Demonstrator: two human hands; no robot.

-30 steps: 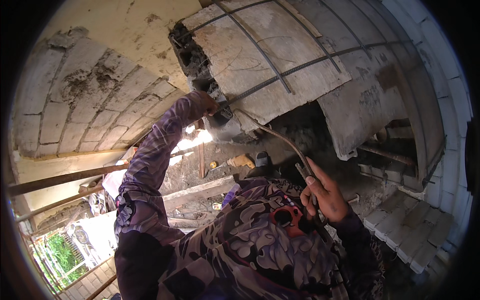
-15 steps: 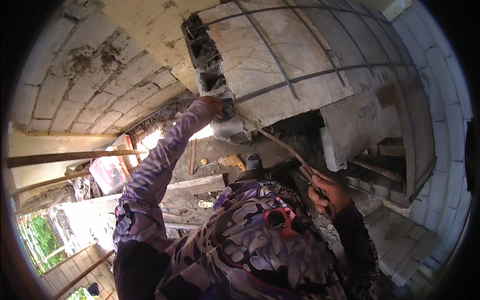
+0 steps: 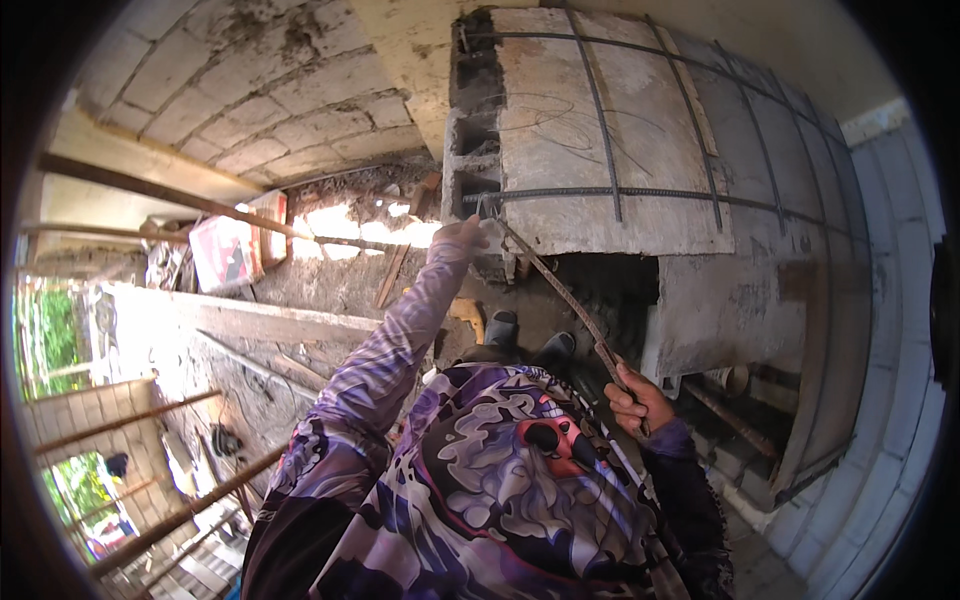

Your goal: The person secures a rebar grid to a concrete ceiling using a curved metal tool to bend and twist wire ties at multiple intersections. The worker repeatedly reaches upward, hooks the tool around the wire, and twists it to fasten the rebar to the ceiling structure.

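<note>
Head view, landmark: the pale board (image 3: pixel 650 125).

Item: your right hand (image 3: pixel 640 398), below the board's lower edge. Fingers wrapped round a brown rod (image 3: pixel 578 308); a firm grip, by its look.

Item: the rod itself, below the board, slanting up from your right hand towards the board's lower left corner. Its upper end lies near your left hand; whether the two touch, you cannot tell from here.

Item: your left hand (image 3: pixel 460 238), just off the board's lower left corner, beside the hollow blocks (image 3: pixel 452 165) that line the board's left edge. Fingers bent; what they pinch, if anything, cannot be told.

Item: steel bars, crossed in a grid over the board, the lower long bar (image 3: pixel 560 191) running past its left edge to the blocks. This much looks set out; whether the crossings are tied is too small to tell.

Outstanding, as judged: the rod, held off the board and no part of the grid; the lower long bar's end by the blocks, where your left hand is busy.

Also listed: a yellow tool (image 3: pixel 468 316), below the board and partly behind your sleeve; a plank (image 3: pixel 275 318) and a red-and-white sack (image 3: pixel 225 252), left of the board.
</note>
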